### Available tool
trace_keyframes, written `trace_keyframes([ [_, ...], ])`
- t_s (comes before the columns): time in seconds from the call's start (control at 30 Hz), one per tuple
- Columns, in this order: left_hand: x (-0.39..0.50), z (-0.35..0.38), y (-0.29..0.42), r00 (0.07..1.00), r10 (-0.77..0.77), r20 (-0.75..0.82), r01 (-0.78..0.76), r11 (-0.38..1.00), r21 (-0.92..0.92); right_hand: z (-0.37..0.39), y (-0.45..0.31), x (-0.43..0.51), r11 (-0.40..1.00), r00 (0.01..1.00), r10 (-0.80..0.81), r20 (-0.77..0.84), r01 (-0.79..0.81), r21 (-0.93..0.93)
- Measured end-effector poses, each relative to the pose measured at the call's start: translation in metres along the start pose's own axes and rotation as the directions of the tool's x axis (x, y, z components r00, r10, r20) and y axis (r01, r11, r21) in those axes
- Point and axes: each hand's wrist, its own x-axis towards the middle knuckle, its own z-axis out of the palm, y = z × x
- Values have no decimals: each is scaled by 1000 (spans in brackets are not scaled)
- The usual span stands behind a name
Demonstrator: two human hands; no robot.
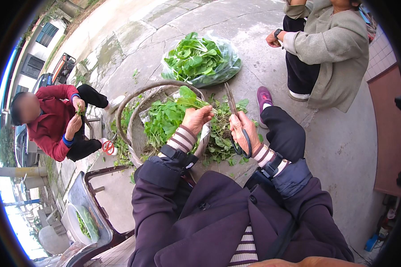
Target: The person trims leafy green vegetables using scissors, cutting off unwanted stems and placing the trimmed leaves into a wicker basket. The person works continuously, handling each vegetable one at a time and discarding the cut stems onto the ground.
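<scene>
Above the right rim of a woven basket (203, 139), my left hand (197, 118) pinches the stem end of a leafy green plant (188, 96). My right hand (244, 133) grips a pair of dark-handled scissors (231, 96), their blades pointing away from me and looking closed together. Loose leafy greens (163, 120) fill part of the basket, and its arched handle (120, 116) curves over the left side. A heap of trimmed leaves and roots (222, 140) lies on the ground between the basket and my right foot (264, 103).
Beyond the basket stands a clear plastic bag (232, 68) full of greens. A person in red (55, 116) sits at left handling greens, with red-handled scissors (109, 147) nearby. Another person (330, 53) crouches at upper right. A chair (98, 207) holds a white bowl (74, 222) at lower left.
</scene>
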Motion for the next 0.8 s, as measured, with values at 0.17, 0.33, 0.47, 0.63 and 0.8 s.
trace_keyframes([
  [0.17,1,-1,2,988,153,-31,-150,985,86,0,13,3,912,993,68,97,-22,-410],
  [0.33,-1,-1,0,988,151,-19,-149,987,63,2,16,2,950,981,96,169,-40,-311],
  [0.47,-2,-3,4,993,116,-34,-110,984,137,-1,6,2,942,928,334,163,-326,-73],
  [0.63,11,-7,17,996,-41,-82,53,986,161,-10,-7,3,894,921,367,133,-389,222],
  [0.8,65,-20,59,995,-48,-86,56,994,92,-14,-16,3,913,932,327,157,-355,202],
])
